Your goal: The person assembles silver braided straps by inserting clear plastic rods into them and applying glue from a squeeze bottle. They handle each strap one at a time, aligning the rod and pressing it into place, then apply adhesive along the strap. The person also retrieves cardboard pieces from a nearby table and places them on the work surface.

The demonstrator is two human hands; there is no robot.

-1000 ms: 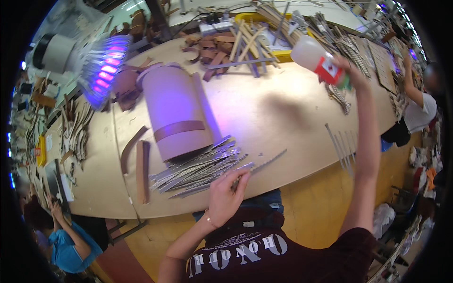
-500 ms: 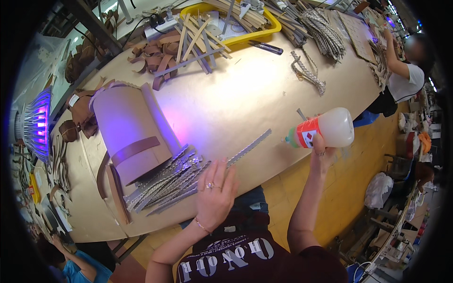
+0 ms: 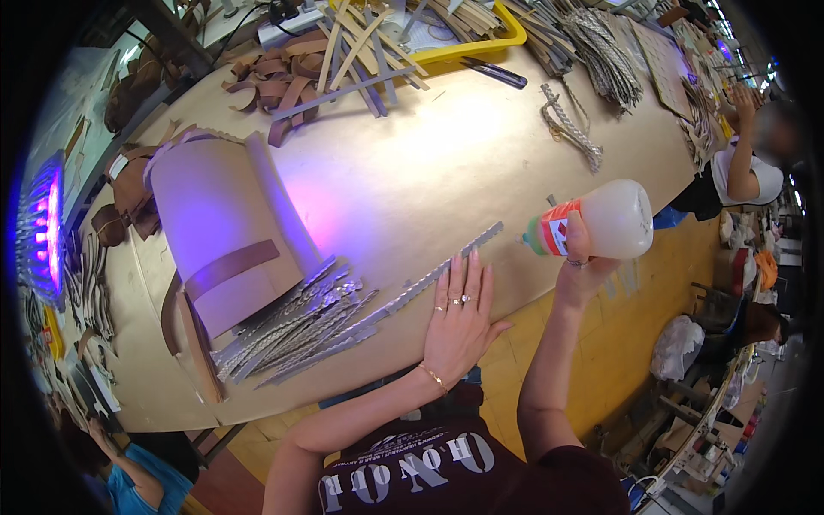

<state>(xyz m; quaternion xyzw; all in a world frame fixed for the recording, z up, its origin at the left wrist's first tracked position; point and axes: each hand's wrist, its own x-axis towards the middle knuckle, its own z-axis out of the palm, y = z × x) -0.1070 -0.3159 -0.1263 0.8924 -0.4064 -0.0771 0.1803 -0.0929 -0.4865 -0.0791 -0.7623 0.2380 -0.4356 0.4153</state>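
My left hand [image 3: 462, 318] lies with its fingers stretched out over the right part of a long braided grey strip [image 3: 396, 299], pressing on it near the table's front edge. In my right hand [image 3: 578, 268] is a translucent plastic squeeze bottle [image 3: 625, 219] with a red and white label, tipped sideways. Its green nozzle end points left, toward the strip's right tip, apart from it. Beside the strip's left end lies a pile of shorter braided grey strips [image 3: 296, 330].
A curved brown sheet [image 3: 215, 202] under violet light takes up the table's left side. Brown straps [image 3: 287, 77] and a yellow tray [image 3: 481, 50] stand at the back, with a dark cutter knife [image 3: 496, 73] nearby. Braided cords [image 3: 605, 69] lie back right. Another person [image 3: 747, 172] sits far right.
My left hand has slid right along the strip, its fingers now spread out. The bottle stays in my right hand, slightly turned. The whole view has shifted a little.
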